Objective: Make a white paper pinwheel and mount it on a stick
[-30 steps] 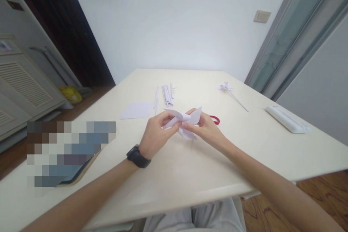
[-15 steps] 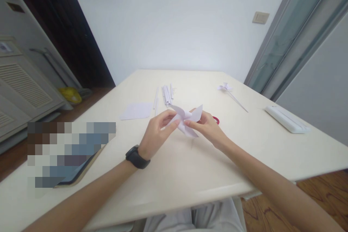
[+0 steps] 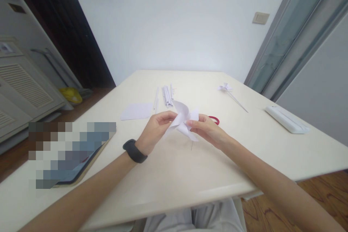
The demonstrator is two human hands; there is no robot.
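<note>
Between my two hands, a white paper pinwheel [image 3: 182, 117] with curled blades is held above the table. My left hand [image 3: 155, 130], with a black watch at the wrist, is closed on the pinwheel's left side, its thumb partly behind a blade. My right hand [image 3: 208, 128] pinches the pinwheel near its centre and right blade. Just behind my right hand lies a red ring-shaped handle [image 3: 214, 120], the rest of it hidden. A thin pin-like wire [image 3: 191, 145] shows on the table below the pinwheel.
Beyond my hands lie rolled white paper sticks [image 3: 166, 96] and a stack of white paper sheets [image 3: 136, 111]. A finished pinwheel on a stick [image 3: 225, 87] lies at the back right, near a white case [image 3: 286, 119]. A tablet [image 3: 81, 174], partly blurred out, sits at the left.
The pinwheel has turned and tilted in my hands, so its blades point differently. My right hand has shifted slightly right, and more of the red handle shows.
</note>
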